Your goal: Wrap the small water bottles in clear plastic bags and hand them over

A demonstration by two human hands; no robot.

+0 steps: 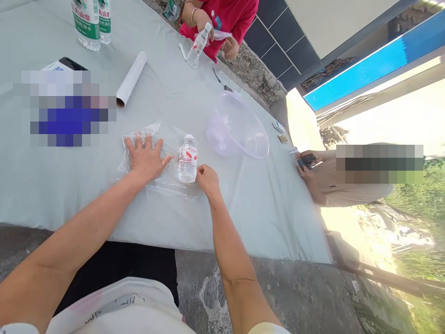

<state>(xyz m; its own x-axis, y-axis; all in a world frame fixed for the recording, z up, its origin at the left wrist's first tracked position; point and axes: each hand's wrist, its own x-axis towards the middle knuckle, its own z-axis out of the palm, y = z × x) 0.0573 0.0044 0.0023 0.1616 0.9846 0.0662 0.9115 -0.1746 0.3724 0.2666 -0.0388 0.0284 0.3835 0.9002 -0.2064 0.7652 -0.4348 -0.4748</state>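
Observation:
A sheet of clear plastic wrap [158, 183] lies spread on the pale green tablecloth [264, 208]. My left hand [145, 157] rests flat on the sheet's left part, fingers spread. A small water bottle [187, 158] with a red-and-white label and white cap lies on the sheet. Beside the bottle's base, my right hand [207, 178] has its fingers curled and pinched at the wrap, touching the bottle.
A clear plastic bowl [239, 127] sits tilted beyond the bottle. A roll of wrap [131, 79] lies at the back left, with two large water bottles [91, 21] behind it. A person in red [222, 18] holds another small bottle. A seated person at right holds a phone [308, 161].

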